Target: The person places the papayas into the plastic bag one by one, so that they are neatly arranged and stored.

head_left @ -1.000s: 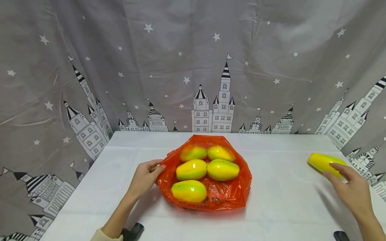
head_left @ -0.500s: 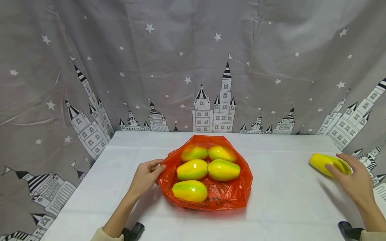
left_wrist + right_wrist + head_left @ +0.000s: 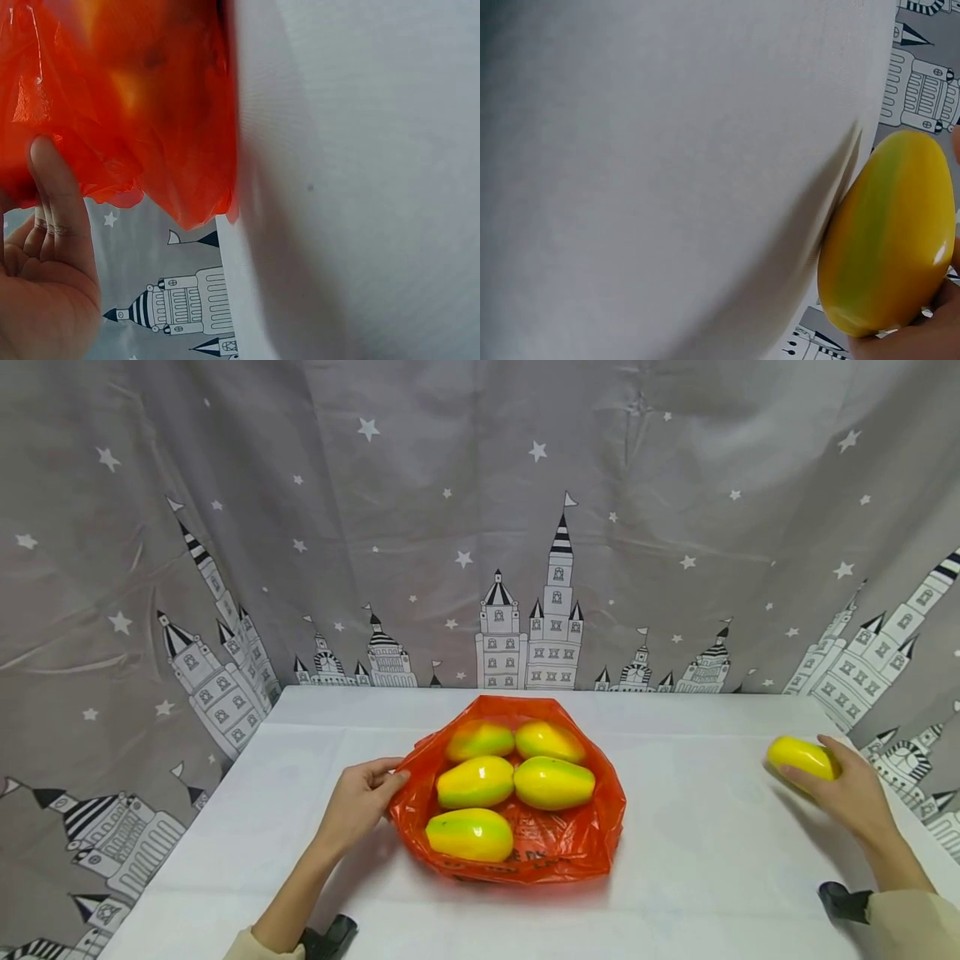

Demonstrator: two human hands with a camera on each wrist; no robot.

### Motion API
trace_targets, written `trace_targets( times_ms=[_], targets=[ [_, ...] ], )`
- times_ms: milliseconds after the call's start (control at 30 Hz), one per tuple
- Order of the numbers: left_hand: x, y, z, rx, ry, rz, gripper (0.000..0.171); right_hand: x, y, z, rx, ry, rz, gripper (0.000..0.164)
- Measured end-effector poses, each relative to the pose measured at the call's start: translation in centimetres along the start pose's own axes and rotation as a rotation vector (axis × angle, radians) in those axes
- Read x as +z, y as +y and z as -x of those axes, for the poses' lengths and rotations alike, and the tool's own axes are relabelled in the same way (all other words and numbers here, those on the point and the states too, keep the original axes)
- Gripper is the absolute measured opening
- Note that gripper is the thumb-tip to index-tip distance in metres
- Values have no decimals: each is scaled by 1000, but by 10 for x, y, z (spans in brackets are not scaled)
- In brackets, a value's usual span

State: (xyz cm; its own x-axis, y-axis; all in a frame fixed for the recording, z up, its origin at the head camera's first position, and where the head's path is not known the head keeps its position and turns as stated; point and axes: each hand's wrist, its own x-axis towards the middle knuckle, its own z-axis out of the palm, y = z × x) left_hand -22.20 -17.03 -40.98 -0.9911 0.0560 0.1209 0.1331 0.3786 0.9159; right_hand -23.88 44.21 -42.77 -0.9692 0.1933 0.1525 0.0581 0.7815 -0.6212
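My left hand (image 3: pixel 362 802) pinches the left rim of a red plastic bag (image 3: pixel 555 839), which lies with its mouth towards me. In the left wrist view the thumb (image 3: pixel 58 187) presses on the thin red film. Several yellow-green papayas (image 3: pixel 471 836) lie inside the bag. At the right of the table, my right hand (image 3: pixel 851 789) grips another papaya (image 3: pixel 802 758), thumb on the near side and fingers on the far side. The right wrist view shows this papaya (image 3: pixel 889 236) close up, the hand mostly out of frame. Whether it touches the table is hard to tell.
A white cloth covers the table (image 3: pixel 697 827). Behind it hangs a grey curtain (image 3: pixel 450 468) with printed stars and castles. Black straps sit at both wrists, with the left strap (image 3: pixel 330 937) near the front edge.
My right hand has closed round the lone papaya, which now points more towards the left and looks shorter in view. The left hand and the bag have stayed put.
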Motion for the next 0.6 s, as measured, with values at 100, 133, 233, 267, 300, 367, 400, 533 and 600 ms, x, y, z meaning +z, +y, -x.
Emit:
trace_targets(
  times_ms=[100,133,233,267,300,367,400,533,600],
  targets=[
    [0,-1,0,-2,1,-5,27,1,0,0,-24,3,16,81],
    [0,-1,0,-2,0,-6,27,1,0,0,-33,5,22,80],
    [0,-1,0,0,-2,-3,28,2,-1,0,-34,6,30,78],
    [0,0,0,1,-3,-1,28,2,-1,0,-29,4,30,77],
    [0,0,1,3,-5,3,29,2,0,0,-26,2,29,77],
    [-1,1,1,3,-5,10,29,1,0,0,-16,-8,29,76],
    [-1,1,1,5,-5,11,29,1,1,0,-9,-15,29,76],
    [0,0,0,10,-6,7,28,2,3,-1,-3,-28,42,74],
    [0,-1,0,12,-5,0,27,2,4,-1,-11,-25,51,73]
  ],
)
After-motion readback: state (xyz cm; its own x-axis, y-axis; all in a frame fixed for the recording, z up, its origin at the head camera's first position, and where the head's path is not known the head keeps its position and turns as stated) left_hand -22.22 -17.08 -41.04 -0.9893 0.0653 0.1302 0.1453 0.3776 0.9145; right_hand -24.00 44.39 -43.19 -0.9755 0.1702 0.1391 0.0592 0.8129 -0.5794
